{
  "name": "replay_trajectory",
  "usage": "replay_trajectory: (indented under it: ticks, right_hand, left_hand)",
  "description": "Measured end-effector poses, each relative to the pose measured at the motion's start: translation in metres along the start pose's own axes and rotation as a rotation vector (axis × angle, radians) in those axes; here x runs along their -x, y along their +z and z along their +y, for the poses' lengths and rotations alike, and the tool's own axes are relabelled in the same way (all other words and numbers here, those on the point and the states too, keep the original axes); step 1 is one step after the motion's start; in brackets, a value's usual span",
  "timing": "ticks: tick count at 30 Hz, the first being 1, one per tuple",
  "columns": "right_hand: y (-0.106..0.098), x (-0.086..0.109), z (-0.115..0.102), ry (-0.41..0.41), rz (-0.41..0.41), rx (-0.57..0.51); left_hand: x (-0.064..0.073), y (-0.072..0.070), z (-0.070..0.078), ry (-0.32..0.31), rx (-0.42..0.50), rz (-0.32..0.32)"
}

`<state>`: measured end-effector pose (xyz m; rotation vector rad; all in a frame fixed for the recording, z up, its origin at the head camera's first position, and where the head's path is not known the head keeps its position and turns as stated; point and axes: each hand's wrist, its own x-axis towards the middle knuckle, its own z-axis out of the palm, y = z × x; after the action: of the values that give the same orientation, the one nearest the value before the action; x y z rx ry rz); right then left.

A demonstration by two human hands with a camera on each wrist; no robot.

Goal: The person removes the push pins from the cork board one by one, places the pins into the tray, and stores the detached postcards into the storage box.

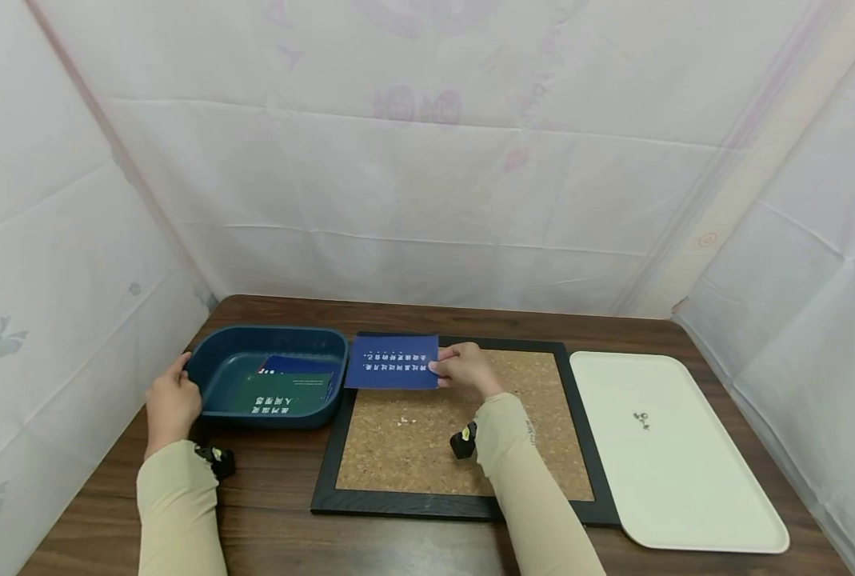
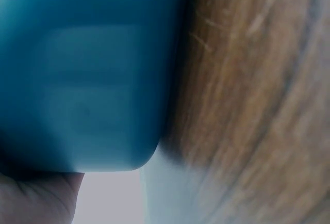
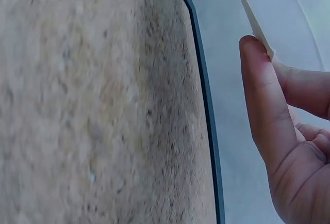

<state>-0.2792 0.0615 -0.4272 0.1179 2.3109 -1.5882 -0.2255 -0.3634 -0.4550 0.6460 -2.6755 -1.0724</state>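
Note:
My right hand [image 1: 466, 370] pinches the right edge of a blue card [image 1: 391, 360] with white printed characters. The card is over the upper left corner of a black-framed cork board [image 1: 413, 460]. In the right wrist view, thumb and finger grip the card [image 3: 251, 17], seen edge-on. At the left, my left hand [image 1: 171, 404] grips the side rim of a dark teal basin [image 1: 269, 419]. A green card [image 1: 290, 392] and a blue card [image 1: 305, 365] lie overlapping in it. The left wrist view shows mostly the basin's outer wall [image 2: 93, 90].
Several small white bits [image 1: 407, 422] lie on the cork. To the right of the board is a cream tray [image 1: 693, 488] with a few tiny metallic pieces [image 1: 641, 419]. Everything stands on a brown wooden table [image 1: 269, 512], with white sheeting [image 1: 398, 192] behind and at both sides.

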Motion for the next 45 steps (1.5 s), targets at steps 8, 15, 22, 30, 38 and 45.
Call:
replay_trajectory:
  ticks: [8, 15, 22, 30, 38, 45]
  right_hand:
    - [0.007, 0.001, -0.008, -0.011, -0.008, -0.026]
    - [0.016, 0.002, -0.016, -0.031, -0.019, -0.031]
    - [0.029, 0.003, -0.022, -0.04, -0.008, -0.023]
    - [0.048, 0.003, -0.029, -0.073, -0.012, -0.062]
    - [0.068, 0.003, -0.033, -0.083, -0.008, -0.086]
    - [0.086, 0.003, -0.039, -0.103, 0.002, -0.075]
  left_hand:
    - [-0.002, 0.0, 0.001, -0.032, 0.007, -0.018]
    - [0.0, 0.002, 0.001, -0.014, 0.009, 0.0]
    - [0.002, 0.002, 0.0, -0.006, 0.011, 0.009]
    - [0.0, 0.0, 0.001, -0.021, 0.003, -0.002]
    - [0.002, 0.001, 0.001, -0.013, 0.007, -0.001]
    - [0.001, 0.001, 0.0, -0.02, 0.017, -0.004]
